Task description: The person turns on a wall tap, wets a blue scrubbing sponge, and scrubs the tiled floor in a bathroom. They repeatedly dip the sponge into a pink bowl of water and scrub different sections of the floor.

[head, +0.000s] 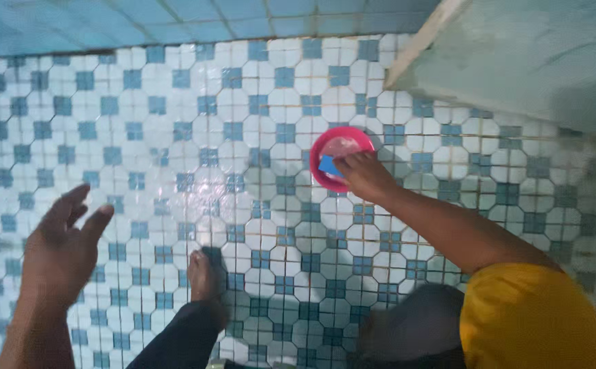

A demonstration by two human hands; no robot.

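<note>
Floor: a wet, glossy tiled floor (195,171) is seen from above, laid in white octagons with small blue squares between them.
Wall: plain pale blue wall tiles (175,20) are met along the top edge of the floor.
Ledge: a pale green raised slab (516,61) with a light border is set at the upper right, its slanted edge ending near the bowl.
Open room: a broad stretch of bare tile is left between the left hand and the bowl; the ground to the right is closed off by the ledge.
Bowl: a small pink bowl (342,145) is placed on the floor just below the ledge corner; a pale, watery content is seen inside, though what it is cannot be told.
Sponge: a blue sponge (328,166) is held at the near rim of the bowl.
Right hand: the right hand (365,175) is stretched out to the bowl, its fingers closed on the sponge.
Left hand: the left hand (59,249) is raised above the floor at the lower left, fingers spread and nothing held.
Foot: a bare foot (204,275) is planted on the tiles between the arms.
Sleeve: a yellow sleeve (530,318) is seen at the lower right.
</note>
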